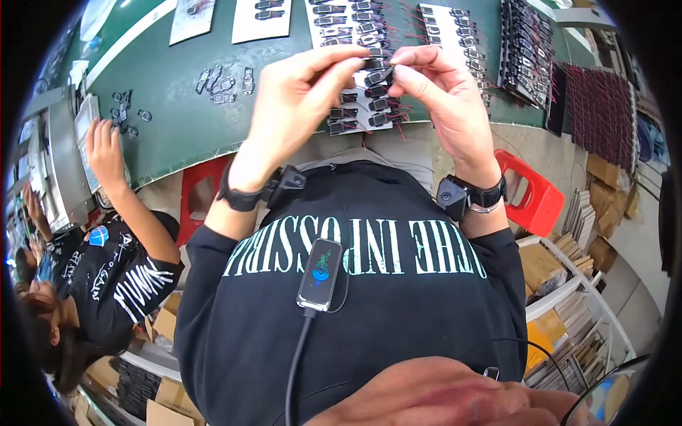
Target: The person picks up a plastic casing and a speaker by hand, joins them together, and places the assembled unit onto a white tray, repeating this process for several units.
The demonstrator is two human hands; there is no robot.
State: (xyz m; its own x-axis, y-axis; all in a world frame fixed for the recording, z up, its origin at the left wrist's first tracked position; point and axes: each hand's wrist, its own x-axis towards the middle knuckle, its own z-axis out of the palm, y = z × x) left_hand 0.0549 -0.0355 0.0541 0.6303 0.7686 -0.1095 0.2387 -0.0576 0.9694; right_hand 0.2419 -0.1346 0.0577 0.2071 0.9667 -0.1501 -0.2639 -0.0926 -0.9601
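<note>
Take the white board [361, 116] under your hands as the landmark. The small black part [380, 75] you are handling is over its nearer half, between your fingertips, among the rows of similar parts; whether it touches them is hard to tell. Your right hand [453, 106] reaches in from the board's right, thumb and forefinger brought together at the part's edge, seemingly pinching it. Your left hand [293, 99] comes from the board's left, thumb and forefinger nearly meeting; you cannot count on a firm hold there, since whether they grip the part or a thin lead does not show.

The likeliest trouble is a slip: the part is small, and if your right pinch loosens it could drop onto the rows and knock neighbours askew. Red wires [402, 115] stick out past the board's right edge, below your right hand, so a lowered palm could snag one and drag its part along or strain its joint. Pulling both hands apart too hard might also strain a lead, if one is held. The board's near end sits close to the front edge of the green table [167, 71], so a forearm bump could tip parts off.
</note>
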